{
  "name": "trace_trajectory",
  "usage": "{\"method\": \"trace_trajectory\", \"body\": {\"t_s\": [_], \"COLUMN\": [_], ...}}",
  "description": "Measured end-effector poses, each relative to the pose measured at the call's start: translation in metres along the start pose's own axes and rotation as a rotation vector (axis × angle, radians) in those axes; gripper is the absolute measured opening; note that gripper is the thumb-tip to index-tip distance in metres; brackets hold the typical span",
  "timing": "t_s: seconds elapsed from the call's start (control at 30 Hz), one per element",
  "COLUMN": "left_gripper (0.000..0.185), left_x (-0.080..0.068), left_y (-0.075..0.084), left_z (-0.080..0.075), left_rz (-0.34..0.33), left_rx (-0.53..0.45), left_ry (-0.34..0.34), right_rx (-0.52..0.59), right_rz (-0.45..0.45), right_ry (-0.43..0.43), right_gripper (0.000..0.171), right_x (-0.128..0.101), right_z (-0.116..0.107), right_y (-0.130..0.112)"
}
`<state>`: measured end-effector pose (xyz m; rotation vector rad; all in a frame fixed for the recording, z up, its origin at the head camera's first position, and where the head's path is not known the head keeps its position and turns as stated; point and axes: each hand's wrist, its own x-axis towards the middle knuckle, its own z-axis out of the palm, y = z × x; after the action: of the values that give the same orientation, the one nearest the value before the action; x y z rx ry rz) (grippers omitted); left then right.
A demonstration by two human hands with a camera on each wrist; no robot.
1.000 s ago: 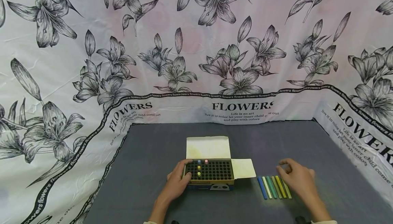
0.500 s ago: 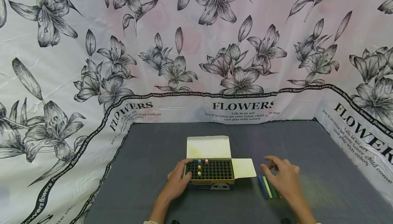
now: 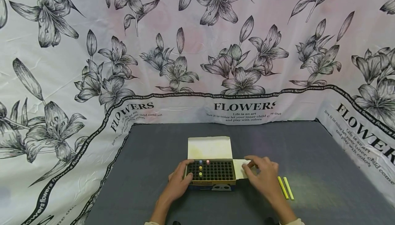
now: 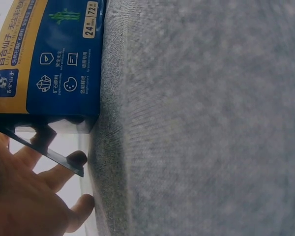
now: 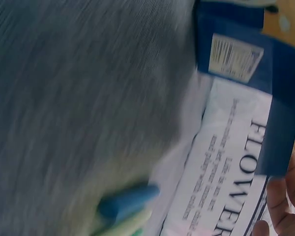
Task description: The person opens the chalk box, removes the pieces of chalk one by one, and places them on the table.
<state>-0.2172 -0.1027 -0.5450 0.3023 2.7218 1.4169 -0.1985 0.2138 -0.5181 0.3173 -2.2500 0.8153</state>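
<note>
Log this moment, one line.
left grip: holds blue-yellow cardboard box | right grip: by white cardboard flap, contents unclear | yellow chalk sticks: on grey cloth

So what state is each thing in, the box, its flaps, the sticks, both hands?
Box: open, mostly unfilled.
Lid: open, tipped back.
Side flap: open, swung outward.
Sticks in the box: four, standing upright.
Loose yellow sticks: two, lying side by side.
Blue stick: lying down, blurred.
Left hand: holding the box's left end.
Right hand: loosely bent at the side flap, contact unclear.
</note>
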Motion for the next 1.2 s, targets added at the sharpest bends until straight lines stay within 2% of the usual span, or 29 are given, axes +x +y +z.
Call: {"method": "trace_trajectory", "body": {"t_s": [0.2, 0.6, 0.9, 1.2], "left_gripper": [0.044, 0.044, 0.045, 0.045], "left_x": [0.000, -0.001, -0.001, -0.001], "left_y": [0.000, 0.001, 0.001, -0.001], "left_z": [-0.001, -0.001, -0.002, -0.001], "left_rz": [0.006, 0.016, 0.020, 0.038], "left_rx": [0.017, 0.018, 0.027, 0.032], "left_ry": [-0.001, 0.004, -0.002, 0.005], "right_rx": [0.019, 0.034, -0.019, -0.082], "right_rz": [-0.027, 0.002, 0.045, 0.080], "right_ry": [-0.018, -0.070, -0.149, -0.183], "right_gripper": [0.027, 0.026, 0.026, 0.017], "right_x": [0.001, 0.002, 0.008, 0.012], "right_z": [0.017, 0.048, 0.066, 0.078], "right_y": [-0.019, -0.048, -0.068, -0.079]}}
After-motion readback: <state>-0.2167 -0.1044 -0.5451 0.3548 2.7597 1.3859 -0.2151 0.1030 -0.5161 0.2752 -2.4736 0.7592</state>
